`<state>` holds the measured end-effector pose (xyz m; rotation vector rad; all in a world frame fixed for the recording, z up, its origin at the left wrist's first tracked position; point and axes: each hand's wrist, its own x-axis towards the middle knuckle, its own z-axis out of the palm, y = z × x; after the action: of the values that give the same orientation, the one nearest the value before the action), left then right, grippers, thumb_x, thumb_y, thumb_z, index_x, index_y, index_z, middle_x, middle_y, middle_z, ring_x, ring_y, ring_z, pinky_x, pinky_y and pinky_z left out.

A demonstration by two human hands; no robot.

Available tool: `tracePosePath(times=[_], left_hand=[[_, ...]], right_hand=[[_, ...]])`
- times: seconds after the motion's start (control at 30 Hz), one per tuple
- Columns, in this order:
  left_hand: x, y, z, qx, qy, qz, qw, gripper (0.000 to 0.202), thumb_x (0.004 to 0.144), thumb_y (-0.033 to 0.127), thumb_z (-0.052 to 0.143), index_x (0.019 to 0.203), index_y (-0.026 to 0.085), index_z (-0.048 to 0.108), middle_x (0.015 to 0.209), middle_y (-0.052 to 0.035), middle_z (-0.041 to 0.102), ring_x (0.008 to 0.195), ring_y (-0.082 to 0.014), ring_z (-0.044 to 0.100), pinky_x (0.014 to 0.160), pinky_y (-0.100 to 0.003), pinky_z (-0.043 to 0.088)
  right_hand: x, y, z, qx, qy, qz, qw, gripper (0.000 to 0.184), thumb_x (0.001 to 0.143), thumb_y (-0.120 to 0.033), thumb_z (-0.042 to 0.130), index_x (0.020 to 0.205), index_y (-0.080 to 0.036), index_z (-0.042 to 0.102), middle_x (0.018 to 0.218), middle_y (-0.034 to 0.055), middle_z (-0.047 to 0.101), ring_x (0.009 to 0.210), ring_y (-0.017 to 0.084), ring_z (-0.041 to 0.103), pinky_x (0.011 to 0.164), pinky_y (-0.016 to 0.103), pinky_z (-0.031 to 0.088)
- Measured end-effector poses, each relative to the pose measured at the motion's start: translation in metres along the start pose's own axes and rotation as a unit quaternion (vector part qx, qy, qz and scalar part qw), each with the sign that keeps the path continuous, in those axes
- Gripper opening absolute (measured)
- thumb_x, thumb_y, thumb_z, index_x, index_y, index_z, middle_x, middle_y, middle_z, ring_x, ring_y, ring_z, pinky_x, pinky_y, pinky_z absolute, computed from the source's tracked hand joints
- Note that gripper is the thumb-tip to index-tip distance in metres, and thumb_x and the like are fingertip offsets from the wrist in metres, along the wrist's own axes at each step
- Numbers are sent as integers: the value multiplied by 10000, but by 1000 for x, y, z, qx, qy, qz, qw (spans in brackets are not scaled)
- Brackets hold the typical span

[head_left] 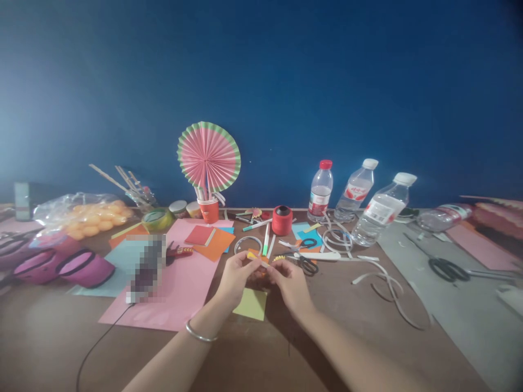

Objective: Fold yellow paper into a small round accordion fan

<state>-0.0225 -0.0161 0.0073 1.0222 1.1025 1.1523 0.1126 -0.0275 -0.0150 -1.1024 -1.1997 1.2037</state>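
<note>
My left hand (237,276) and my right hand (291,282) meet above the middle of the brown table. Between their fingertips they pinch a small white strip (265,265), its kind too small to tell. A bit of yellow shows at the left fingertips. Some orange-brown material lies under the fingers, mostly hidden. Just below the hands is a yellow-green square of paper (251,304). Black-handled scissors (307,265) rest beside my right hand, and a silver ring-shaped band (236,246) is beyond my left.
Pink paper (196,288) spreads at left beneath a blurred-out device with a cable. A watermelon-patterned paper fan (209,158) stands in a red cup (208,211). Behind the hands sits a red round object (281,220). Bottles (382,209) and a curled white strip (392,283) are at right.
</note>
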Motion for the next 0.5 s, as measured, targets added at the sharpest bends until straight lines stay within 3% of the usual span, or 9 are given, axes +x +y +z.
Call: tracePosePath(times=[0.13,0.37,0.5], left_hand=[[3,1,-5,-49,4,-24,998,218,686,333,624,703,120,576,691,-54,647,665,-151,622,571,-222,496],[3,-4,-6,-9,9,-17,1000,240,678,340,631,667,103,592,644,-59,640,610,-149,612,549,-230,492],[2,-5,-3,16,13,-12,1000,235,671,343,635,695,109,616,669,-47,632,641,-151,605,579,-249,503]], right_hand=[[3,0,-2,1,-3,5,1000,190,722,-312,530,643,-145,574,530,-8,539,523,120,486,513,223,378],[3,-4,-4,27,-26,16,999,159,720,-252,493,585,-169,507,527,-21,504,524,120,482,519,226,396],[3,-4,-3,80,4,18,997,179,750,-323,495,866,-193,538,773,18,586,680,159,556,569,254,450]])
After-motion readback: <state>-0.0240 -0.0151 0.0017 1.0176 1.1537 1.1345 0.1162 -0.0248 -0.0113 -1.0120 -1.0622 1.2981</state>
